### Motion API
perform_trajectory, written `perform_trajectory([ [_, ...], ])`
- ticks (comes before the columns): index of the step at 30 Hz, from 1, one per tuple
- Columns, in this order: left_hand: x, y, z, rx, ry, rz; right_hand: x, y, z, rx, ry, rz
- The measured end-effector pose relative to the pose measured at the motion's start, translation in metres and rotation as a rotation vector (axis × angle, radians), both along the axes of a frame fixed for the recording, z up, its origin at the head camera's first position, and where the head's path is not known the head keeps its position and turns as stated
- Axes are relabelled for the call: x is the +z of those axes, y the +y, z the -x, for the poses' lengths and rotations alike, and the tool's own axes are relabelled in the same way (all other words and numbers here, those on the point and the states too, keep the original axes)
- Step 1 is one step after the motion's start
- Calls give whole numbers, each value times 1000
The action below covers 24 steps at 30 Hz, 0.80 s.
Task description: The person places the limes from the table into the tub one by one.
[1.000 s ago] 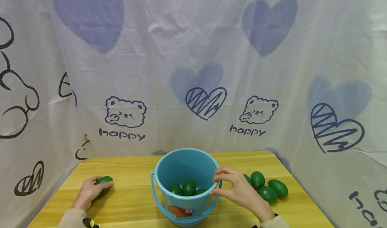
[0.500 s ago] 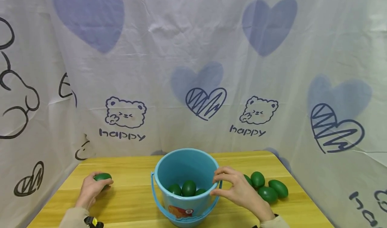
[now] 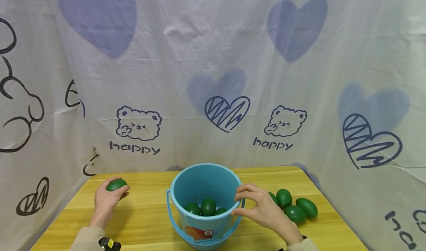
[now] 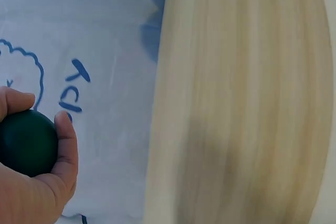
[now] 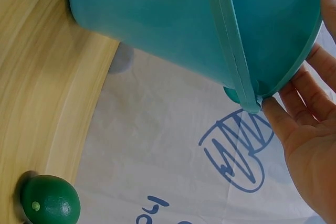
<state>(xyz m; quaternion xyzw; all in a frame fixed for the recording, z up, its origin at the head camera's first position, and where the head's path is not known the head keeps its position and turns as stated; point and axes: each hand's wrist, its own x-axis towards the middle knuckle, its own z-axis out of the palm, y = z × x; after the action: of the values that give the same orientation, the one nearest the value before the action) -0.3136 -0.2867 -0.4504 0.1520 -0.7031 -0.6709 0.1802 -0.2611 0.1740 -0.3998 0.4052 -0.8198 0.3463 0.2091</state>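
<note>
My left hand (image 3: 107, 199) grips a smooth, dark green, oval avocado (image 3: 117, 185) between thumb and fingers, above the left part of the table. In the left wrist view the avocado (image 4: 29, 142) shows against the cloth, with fingers curled round it. A light blue bucket (image 3: 203, 223) stands upright in the middle, its handle hanging down in front. Several avocados (image 3: 208, 207) lie inside it. With thumb and fingers spread along the bucket's right rim, my right hand (image 3: 263, 208) holds it near the handle joint. The right wrist view shows these fingertips (image 5: 275, 114) at the rim.
Several more avocados (image 3: 295, 214) lie grouped on the wooden table (image 3: 146, 206) to the right of the bucket, partly behind my right hand. A white cloth (image 3: 186, 140) printed with hearts and bears hangs behind the table and along both sides.
My left hand has lifted the avocado off the table at the left and moved it up and slightly right. My right hand and the bucket have stayed in place.
</note>
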Motion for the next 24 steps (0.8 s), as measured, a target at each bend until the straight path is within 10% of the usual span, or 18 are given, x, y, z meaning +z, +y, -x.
perform_trajectory([
  [24, 38, 64, -16, -241, 50, 97, 0, 0, 0, 12, 0, 7],
])
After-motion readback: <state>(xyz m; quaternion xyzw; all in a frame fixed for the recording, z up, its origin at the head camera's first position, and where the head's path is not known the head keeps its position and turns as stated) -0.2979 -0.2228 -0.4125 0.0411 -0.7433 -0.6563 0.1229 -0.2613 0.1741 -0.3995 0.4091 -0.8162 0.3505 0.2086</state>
